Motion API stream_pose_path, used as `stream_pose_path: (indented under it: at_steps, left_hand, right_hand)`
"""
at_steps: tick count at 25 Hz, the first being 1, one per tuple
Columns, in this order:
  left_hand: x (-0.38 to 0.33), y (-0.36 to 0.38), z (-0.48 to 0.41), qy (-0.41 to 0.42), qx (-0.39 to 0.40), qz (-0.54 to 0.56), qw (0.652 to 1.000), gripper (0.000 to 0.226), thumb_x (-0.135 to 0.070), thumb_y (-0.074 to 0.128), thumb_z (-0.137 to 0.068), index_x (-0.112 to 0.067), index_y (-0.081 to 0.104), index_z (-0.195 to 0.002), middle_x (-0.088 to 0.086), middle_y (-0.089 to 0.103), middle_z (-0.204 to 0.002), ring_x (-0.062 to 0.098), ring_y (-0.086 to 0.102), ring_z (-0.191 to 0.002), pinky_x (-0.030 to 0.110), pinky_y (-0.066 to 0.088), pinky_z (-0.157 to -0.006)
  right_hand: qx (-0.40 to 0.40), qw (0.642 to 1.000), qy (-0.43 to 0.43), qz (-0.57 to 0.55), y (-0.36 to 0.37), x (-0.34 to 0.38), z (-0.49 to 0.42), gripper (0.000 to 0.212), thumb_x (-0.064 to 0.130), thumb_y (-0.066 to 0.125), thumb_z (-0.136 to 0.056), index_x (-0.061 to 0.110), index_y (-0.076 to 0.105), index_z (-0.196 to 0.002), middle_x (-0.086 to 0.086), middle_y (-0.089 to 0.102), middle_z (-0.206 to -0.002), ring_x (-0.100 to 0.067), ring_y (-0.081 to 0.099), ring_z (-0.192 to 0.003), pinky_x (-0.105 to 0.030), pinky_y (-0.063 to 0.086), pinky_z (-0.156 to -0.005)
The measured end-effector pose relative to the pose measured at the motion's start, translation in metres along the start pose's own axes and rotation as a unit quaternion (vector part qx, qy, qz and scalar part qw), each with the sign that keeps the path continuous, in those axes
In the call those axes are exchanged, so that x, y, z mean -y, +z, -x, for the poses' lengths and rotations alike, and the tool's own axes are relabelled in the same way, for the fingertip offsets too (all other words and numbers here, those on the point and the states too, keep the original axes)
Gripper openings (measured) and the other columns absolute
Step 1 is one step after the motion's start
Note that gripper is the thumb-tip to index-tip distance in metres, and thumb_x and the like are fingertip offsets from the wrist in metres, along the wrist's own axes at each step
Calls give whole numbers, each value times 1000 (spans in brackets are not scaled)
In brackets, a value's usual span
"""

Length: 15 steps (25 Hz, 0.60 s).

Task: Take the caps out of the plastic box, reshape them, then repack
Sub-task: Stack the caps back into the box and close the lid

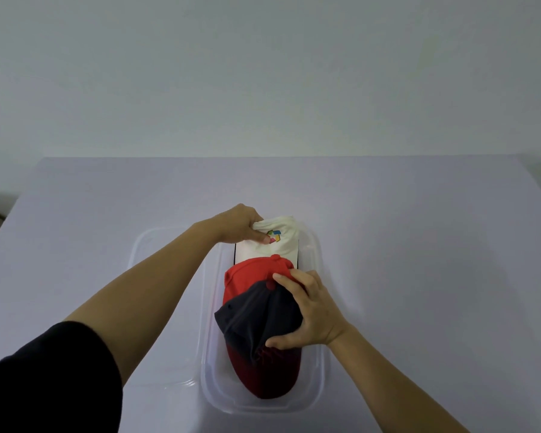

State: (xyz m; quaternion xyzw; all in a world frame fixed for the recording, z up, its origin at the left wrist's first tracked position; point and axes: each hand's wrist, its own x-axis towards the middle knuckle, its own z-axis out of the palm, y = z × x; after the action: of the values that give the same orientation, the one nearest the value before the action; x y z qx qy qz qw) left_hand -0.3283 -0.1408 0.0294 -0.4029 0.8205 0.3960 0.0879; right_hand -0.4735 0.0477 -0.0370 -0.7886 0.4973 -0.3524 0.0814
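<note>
Black sleeve (53, 379) on the left arm fills the near corner, and beyond it the clear plastic box (319, 370) sits on the pale bench (91, 214). Three caps are nested inside, brim to crown: a white cotton cap with a coloured logo (278, 242) farthest, a red cap (250, 273) in the middle, a navy-and-dark-red cap (260, 320) nearest. Left hand (236, 228) pinches the white cap's far edge, fingers closed on the fabric. Right hand (310, 310) clamps round the navy crown, thumb low. Whether they're going in or coming out, I can't tell; nothing lies outside the box.
</note>
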Motion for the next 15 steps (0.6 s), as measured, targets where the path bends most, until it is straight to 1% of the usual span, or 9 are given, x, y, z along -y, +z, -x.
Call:
stream_pose_path:
  at_steps: [2, 4, 6, 7, 8, 10, 12, 13, 15]
  left_hand:
    - [4, 12, -1, 1, 2, -18, 1000, 36, -35, 67, -85, -15, 52, -59, -6, 42, -53, 8, 35, -48, 15, 27, -47]
    - [12, 25, -2, -12, 27, -61, 998, 32, -37, 62, -88, -12, 54, -70, -4, 46, -61, 13, 43, -59, 20, 31, -54]
    - [19, 36, -2, -14, 8, -68, 998, 26, -39, 58, -90, -13, 56, -90, -1, 53, -82, 17, 50, -79, 23, 39, -68]
    - [22, 37, 0, -9, -15, -33, 999, 26, -39, 57, -90, -16, 54, -103, 0, 54, -96, 18, 51, -88, 25, 41, -76]
    - [21, 35, 3, -8, -35, 23, 999, 26, -35, 56, -91, -18, 50, -111, 0, 53, -104, 18, 51, -93, 26, 41, -78]
    - [19, 30, 8, -14, -44, 99, 994, 13, -25, 45, -96, -19, 48, -107, -4, 53, -101, 13, 49, -88, 23, 38, -72]
    - [18, 27, 10, -1, -50, 56, 997, 16, -23, 36, -99, -20, 51, -97, -4, 56, -89, 12, 48, -78, 24, 36, -68]
    - [19, 29, 9, 10, -56, 23, 998, 20, -24, 35, -100, -20, 54, -95, -2, 59, -88, 12, 50, -78, 25, 36, -70]
    - [21, 34, 5, 27, -88, -22, 995, 26, -26, 38, -100, -18, 62, -105, 3, 65, -97, 17, 56, -88, 25, 37, -78]
  right_hand:
    - [0, 1000, -1, -3, 1, -1, 1, 102, 73, 61, -54, 22, 27, -136, 1, 33, -128, -15, 41, -109, -32, 47, -92]
    - [25, 999, 28, -22, 2, -4, 1, 103, 72, 64, -54, 25, 26, -137, 3, 30, -131, -15, 38, -116, -35, 46, -97]
    - [93, 987, 108, -74, -4, -4, -2, 104, 71, 67, -54, 34, 21, -140, 10, 22, -137, -9, 28, -128, -33, 37, -105]
    - [122, 973, 156, -119, -9, -3, -4, 103, 71, 67, -56, 38, 19, -141, 15, 19, -139, -4, 24, -131, -29, 33, -108]
    - [126, 957, 197, -173, -13, -2, -8, 97, 70, 63, -62, 40, 18, -141, 17, 21, -139, 1, 26, -131, -22, 31, -108]
    - [75, 921, 285, -255, -17, -1, -18, 72, 61, 53, -80, 36, 23, -141, 20, 38, -133, 5, 44, -118, -14, 38, -97]
    - [63, 892, 369, -252, -17, -8, -33, 52, 43, 48, -92, 28, 34, -139, 13, 53, -125, 0, 55, -103, -17, 42, -91]
    - [81, 889, 389, -229, -15, -12, -39, 43, 37, 48, -94, 25, 43, -135, 8, 58, -124, -4, 57, -104, -22, 43, -94]
    - [113, 896, 386, -186, -9, -17, -47, 33, 33, 49, -94, 23, 56, -125, 0, 63, -122, -13, 59, -109, -29, 45, -98]
